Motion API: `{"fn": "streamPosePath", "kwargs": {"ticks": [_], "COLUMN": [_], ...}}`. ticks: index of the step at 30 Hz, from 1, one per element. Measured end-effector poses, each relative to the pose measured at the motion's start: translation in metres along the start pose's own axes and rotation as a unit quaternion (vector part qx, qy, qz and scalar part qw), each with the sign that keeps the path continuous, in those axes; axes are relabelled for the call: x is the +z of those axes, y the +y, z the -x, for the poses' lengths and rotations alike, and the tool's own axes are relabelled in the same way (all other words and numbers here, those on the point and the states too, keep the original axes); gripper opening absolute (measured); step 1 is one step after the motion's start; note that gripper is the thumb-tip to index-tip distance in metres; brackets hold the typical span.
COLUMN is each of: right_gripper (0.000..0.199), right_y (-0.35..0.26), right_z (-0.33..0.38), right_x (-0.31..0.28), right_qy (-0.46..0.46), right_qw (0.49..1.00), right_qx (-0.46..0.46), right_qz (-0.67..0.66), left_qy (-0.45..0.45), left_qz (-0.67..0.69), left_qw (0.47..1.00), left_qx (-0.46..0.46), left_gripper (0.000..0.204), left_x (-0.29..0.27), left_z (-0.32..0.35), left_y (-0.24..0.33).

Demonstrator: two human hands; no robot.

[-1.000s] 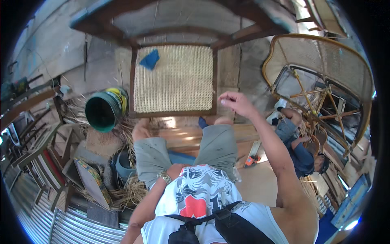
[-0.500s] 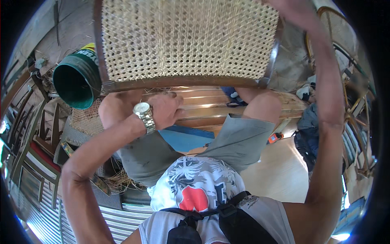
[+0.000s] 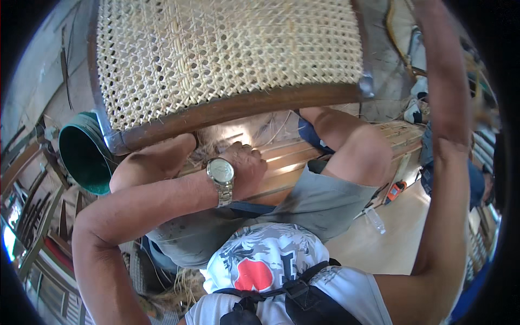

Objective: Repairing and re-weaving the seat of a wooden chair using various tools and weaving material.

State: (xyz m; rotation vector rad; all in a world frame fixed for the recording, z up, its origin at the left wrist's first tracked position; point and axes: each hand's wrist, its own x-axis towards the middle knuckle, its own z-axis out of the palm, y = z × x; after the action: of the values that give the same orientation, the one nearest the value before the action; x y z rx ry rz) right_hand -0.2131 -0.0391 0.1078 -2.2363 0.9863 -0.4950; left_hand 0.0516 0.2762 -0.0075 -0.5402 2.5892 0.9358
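A pale woven cane panel (image 3: 227,54) in a dark wooden frame (image 3: 246,107) stands over my knees, its lower left corner tipped toward me. My left hand (image 3: 248,169), with a metal watch (image 3: 221,172) at the wrist, is below that frame between my knees. Its fingers are curled in and their tips are hidden, so anything within them cannot be made out. My right forearm (image 3: 447,86) stretches up past the panel's right side. The right hand is beyond the top edge of the picture.
Slatted wood (image 3: 292,160) runs under my legs. At the left a green bucket (image 3: 81,149) lies tipped beside my knee, near wooden chair frames (image 3: 40,238). An orange tool (image 3: 395,192) and a clear bottle (image 3: 375,221) are at the right. Loose fibres (image 3: 189,287) lie by my left thigh.
The panel has shifted left and tilted, its left corner now lower. My left hand has moved to the right and down, remaining curled. My right hand has gone up out of the picture.
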Motion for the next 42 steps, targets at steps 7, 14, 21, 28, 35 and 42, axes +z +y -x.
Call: {"fn": "streamPosePath", "kwargs": {"ticks": [7, 14, 21, 28, 35, 42], "right_gripper": [0.014, 0.024, 0.017, 0.016, 0.018, 0.018], "right_y": [-0.103, -0.112, -0.072, -0.058, -0.040, -0.001], "right_z": [0.151, 0.182, 0.104, 0.090, 0.130, 0.181], "right_x": [0.047, 0.068, 0.096, 0.102, 0.024, -0.021], "right_qy": [0.145, 0.030, 0.088, 0.107, 0.039, 0.135], "right_qw": [0.984, 0.958, 0.968, 0.949, 0.963, 0.926], "right_qx": [0.100, 0.221, 0.089, 0.116, 0.209, 0.259], "right_qz": [-0.016, -0.180, -0.217, -0.274, -0.168, -0.239], "left_qy": [-0.062, 0.092, 0.415, 0.511, 0.580, 0.632], "left_qz": [-0.043, 0.613, 0.679, 0.705, 0.654, 0.634], "left_qw": [0.992, 0.781, 0.606, 0.489, 0.486, 0.441], "left_qx": [-0.103, 0.075, -0.012, -0.060, 0.000, -0.057], "left_gripper": [0.041, 0.050, 0.033, 0.015, 0.007, 0.009], "left_x": [0.013, -0.101, -0.168, -0.153, -0.159, -0.146], "left_z": [-0.003, 0.011, -0.017, -0.047, 0.006, 0.040], "left_y": [-0.014, 0.001, -0.051, -0.062, -0.101, -0.129]}}
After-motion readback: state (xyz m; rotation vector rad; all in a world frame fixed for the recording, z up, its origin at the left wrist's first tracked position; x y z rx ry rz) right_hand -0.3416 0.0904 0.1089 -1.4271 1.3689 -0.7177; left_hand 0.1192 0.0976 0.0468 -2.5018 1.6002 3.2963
